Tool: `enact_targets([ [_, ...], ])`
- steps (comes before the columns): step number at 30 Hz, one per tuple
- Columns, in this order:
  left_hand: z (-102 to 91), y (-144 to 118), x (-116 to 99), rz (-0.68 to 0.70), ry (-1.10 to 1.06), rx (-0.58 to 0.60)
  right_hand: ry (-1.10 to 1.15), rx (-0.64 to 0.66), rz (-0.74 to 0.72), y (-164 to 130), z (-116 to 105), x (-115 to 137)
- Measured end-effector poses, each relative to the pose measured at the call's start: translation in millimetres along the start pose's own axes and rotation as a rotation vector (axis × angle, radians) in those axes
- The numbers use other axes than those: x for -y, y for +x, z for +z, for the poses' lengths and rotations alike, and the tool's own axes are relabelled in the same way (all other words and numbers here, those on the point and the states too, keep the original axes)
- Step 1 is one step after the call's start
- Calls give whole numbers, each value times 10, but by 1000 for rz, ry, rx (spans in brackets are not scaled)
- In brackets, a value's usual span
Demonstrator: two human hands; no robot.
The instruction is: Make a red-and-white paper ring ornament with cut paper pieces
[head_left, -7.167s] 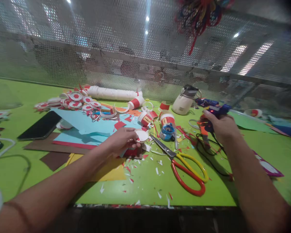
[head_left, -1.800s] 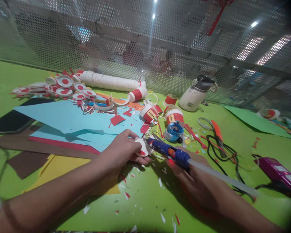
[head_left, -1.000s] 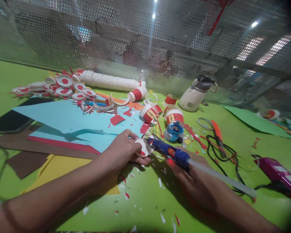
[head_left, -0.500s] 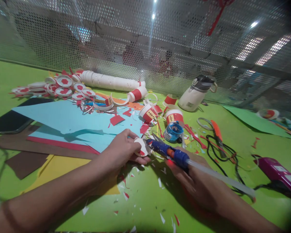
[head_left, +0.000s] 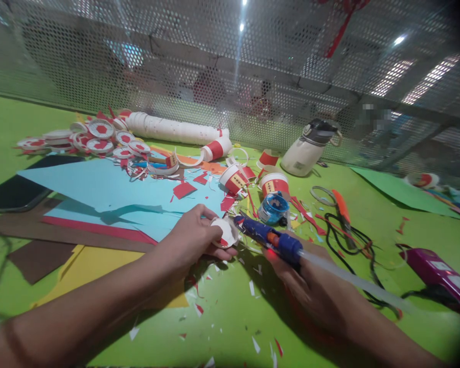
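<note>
My left hand (head_left: 193, 240) holds a small white paper cup piece (head_left: 223, 233) with red trim just above the green table (head_left: 230, 306). My right hand (head_left: 310, 286) grips a blue glue gun (head_left: 270, 238) with a clear glue stick sticking out of its back. The gun's nozzle points left and touches or nearly touches the cup piece. A red light glows under the gun's body.
Blue, red, brown and yellow paper sheets (head_left: 99, 189) lie left. Behind are red-and-white discs (head_left: 99, 140), a stack of white cups (head_left: 172, 129), decorated cups (head_left: 274, 183), a blue tape roll (head_left: 273, 208), a white bottle (head_left: 308, 147), a phone (head_left: 15, 186), black cable (head_left: 348, 237), a purple tool (head_left: 439, 273).
Seven seconds ago my right hand held the glue gun up at the far right; it now sits at the cup piece. Over the last second the hands barely moved.
</note>
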State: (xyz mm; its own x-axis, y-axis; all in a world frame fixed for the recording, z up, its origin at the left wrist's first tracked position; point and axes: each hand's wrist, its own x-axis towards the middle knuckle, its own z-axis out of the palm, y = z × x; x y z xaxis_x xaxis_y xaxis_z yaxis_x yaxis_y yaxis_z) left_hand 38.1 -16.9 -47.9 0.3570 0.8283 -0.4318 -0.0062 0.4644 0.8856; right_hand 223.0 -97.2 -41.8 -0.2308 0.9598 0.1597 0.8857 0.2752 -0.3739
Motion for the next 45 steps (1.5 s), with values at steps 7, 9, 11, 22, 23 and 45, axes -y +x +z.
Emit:
enact_targets([
  [7,-23,36,31,1,-1,20,30,-25,-3,-22,10,3],
  [9,-23,32,27,14,14,17,44,-18,-11,-19,27,0],
  [11,-21,28,26,25,29,16,46,-10,-9,-13,36,4],
  [22,-14,22,17,13,31,14,26,21,12,-5,15,7],
  [23,-14,19,13,8,34,13,29,8,17,-9,15,-1],
  [45,-7,22,6,-7,4,8,-24,-40,9,8,-24,-41],
])
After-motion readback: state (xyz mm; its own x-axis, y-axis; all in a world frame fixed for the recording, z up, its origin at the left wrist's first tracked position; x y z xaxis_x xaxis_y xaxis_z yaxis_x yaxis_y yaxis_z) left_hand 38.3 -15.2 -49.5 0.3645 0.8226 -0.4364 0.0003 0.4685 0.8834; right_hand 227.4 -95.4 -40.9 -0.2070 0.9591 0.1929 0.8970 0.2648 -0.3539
